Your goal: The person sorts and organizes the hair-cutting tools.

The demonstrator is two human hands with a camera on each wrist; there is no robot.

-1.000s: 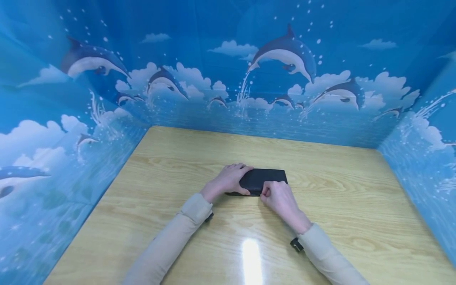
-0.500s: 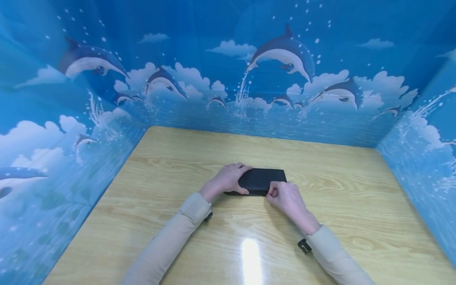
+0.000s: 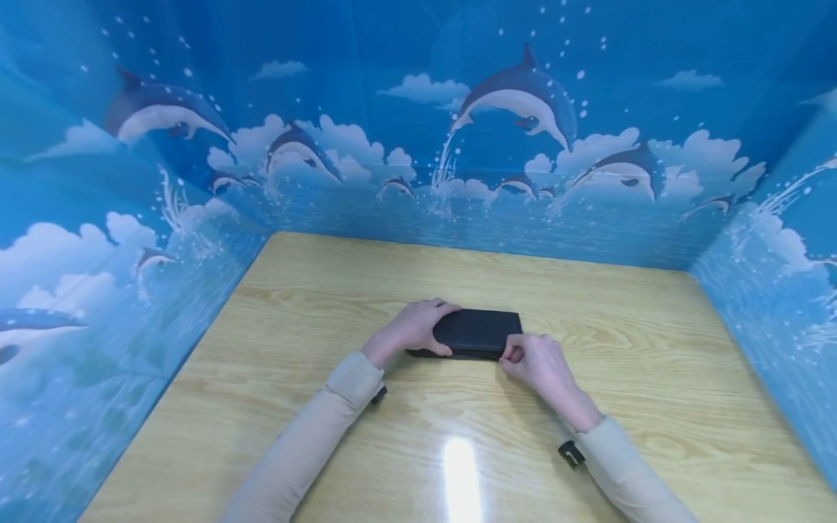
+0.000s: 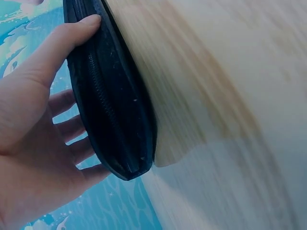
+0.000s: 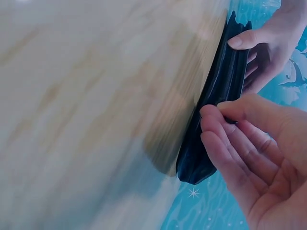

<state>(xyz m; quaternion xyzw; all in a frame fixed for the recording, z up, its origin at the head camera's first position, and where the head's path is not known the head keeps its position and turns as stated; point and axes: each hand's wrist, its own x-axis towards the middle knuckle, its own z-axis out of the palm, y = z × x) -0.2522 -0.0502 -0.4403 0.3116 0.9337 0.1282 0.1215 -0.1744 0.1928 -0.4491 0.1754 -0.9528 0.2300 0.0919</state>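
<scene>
A flat black zip wallet (image 3: pixel 477 329) lies on the wooden table, its zipped edge facing the person. My left hand (image 3: pixel 408 327) grips the wallet's left end, thumb on the near edge and fingers around the far side. In the left wrist view, zipper teeth (image 4: pixel 103 93) run along that edge. At the near right corner, my right hand (image 3: pixel 540 363) pinches at the zipper between thumb and forefinger; the zipper pull itself is hidden by the fingertips. The right wrist view shows this pinch against the wallet's edge (image 5: pixel 194 158), other fingers loosely bent.
The light wood-grain table (image 3: pixel 628 378) extends around the wallet on all sides. Blue dolphin-print curtains (image 3: pixel 418 196) border it at the back, left and right. A bright light reflection (image 3: pixel 461 472) lies on the near tabletop.
My right hand has slid to the right along the wallet's near edge, from about its middle to its right corner. The left hand keeps its grip, and the wallet has shifted very slightly left.
</scene>
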